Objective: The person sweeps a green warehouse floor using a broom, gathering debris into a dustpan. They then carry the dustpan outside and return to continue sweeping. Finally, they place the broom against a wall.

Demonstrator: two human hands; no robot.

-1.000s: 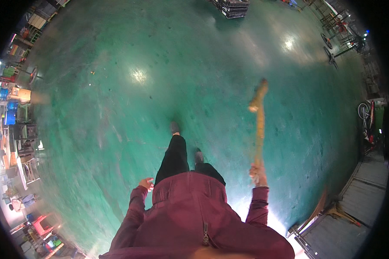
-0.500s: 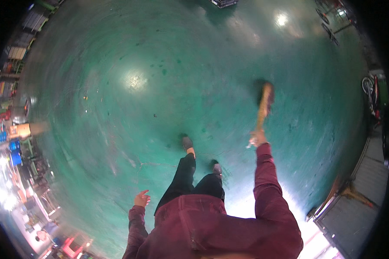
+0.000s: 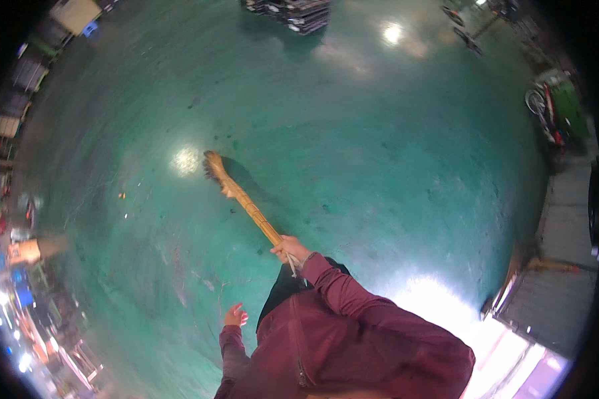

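Note:
My right hand (image 3: 291, 251) is closed round the grip end of a short yellow-brown broom (image 3: 253, 211). Dark bristly strands edge its far head, which points forward and to the left over the green floor (image 3: 393, 166); I cannot tell whether the head touches it. Pale cord dangles from the grip below my fist. Down by my left side, my left hand (image 3: 235, 315) hangs with its fingers apart and nothing in it.
A stack of dark flat pieces (image 3: 306, 16) stands far ahead. Along the right are a bicycle (image 3: 542, 110) and grey metal panels (image 3: 542, 306). Racks, boxes and blue bins (image 3: 23, 292) line the left. Bright light falls on the floor behind me at right.
My right arm has swung the broom from the right across to the left in front of me. The view has shifted, bringing more of the dark stack into sight. My left hand stays low.

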